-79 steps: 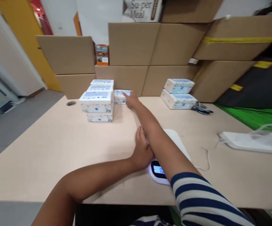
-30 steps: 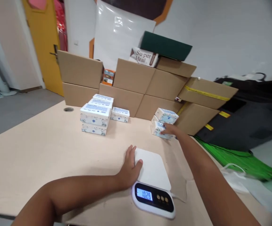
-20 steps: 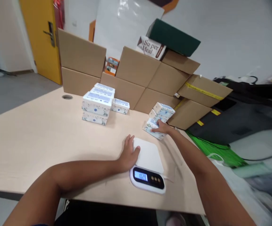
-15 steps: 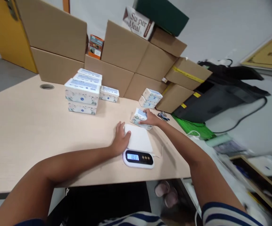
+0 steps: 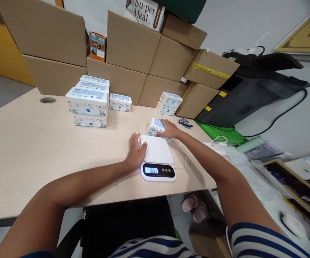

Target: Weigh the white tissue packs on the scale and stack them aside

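A white digital scale [image 5: 156,150] lies near the table's front edge, its lit display showing what looks like 103.1. My left hand [image 5: 136,152] grips the scale's left side, thumb over the platform's edge and fingers along the outside. Just behind the scale, my right hand [image 5: 169,129] is closed on a pack of tissues [image 5: 156,124] with a floral print, covering its right part. That pack stands on the table, close to the platform's back edge. Two similar packs [image 5: 169,100] are stacked farther back, and several more form a pile [image 5: 87,105] on the left.
Large cardboard boxes [image 5: 126,46] line the back of the table [image 5: 36,154]. A single tissue pack [image 5: 120,104] stands beside the left pile. Dark cables [image 5: 185,123] lie right of my right hand. A black printer [image 5: 232,96] is at the right, and a white cord [image 5: 184,163] leaves the scale.
My view has shifted slightly, so the scale and table appear higher in the picture. Both hands keep their holds on the scale and the pack of tissues.
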Motion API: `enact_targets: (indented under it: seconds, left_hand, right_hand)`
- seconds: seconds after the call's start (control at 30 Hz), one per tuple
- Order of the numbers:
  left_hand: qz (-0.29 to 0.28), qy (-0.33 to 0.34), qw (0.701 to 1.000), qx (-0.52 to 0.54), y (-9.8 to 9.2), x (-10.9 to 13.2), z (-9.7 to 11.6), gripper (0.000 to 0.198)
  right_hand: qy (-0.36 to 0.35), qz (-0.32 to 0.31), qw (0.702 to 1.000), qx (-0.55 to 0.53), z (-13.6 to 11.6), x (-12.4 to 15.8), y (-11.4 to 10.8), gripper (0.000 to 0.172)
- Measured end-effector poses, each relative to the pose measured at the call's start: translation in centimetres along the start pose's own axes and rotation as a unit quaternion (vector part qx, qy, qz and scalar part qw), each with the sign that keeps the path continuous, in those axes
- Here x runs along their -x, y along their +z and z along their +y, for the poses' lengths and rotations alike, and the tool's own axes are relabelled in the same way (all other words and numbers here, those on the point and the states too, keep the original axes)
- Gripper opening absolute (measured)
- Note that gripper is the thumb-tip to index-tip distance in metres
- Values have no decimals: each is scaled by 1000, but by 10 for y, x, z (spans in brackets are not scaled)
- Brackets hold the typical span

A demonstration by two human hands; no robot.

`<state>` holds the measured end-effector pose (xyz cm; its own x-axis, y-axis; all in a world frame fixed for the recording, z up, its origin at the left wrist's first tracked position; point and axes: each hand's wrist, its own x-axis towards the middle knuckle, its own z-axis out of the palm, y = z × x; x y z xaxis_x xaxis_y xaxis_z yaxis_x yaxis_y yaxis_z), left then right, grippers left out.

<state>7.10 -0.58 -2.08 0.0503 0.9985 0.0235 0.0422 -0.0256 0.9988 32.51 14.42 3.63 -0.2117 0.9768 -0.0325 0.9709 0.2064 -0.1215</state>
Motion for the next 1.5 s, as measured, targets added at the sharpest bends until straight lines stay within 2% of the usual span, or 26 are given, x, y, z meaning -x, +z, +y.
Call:
enact_targets:
  seconds: [0.2,0.33,0.43,0.57,1.23,1.5]
  left_hand:
    - [-5,5,1000,7,1,-3,-6,58]
    - [-7,5,1000,12,0,-4,-11,57]
    - [-8,9,1000,19,0,-5,-14,56]
    - [-9,7,1000,27,1,-7,-16,56]
    - [-11,28,999,20,5,-11,-27,53]
    - [-17,20,999,30,3,-10,-24,56]
  right_hand:
    - [-15,-6,1000,-7,8,-3,2,123]
    - [-25,13,999,-17,12,-4,5,119]
    - [-32,20,999,-21,10,-3,6,122]
    - [-13,6,1000,-15,6,-1,4,127]
    - [-2,16,1000,-19,5,1,3,123]
    - [12,19,999,-26,-3,6,1,121]
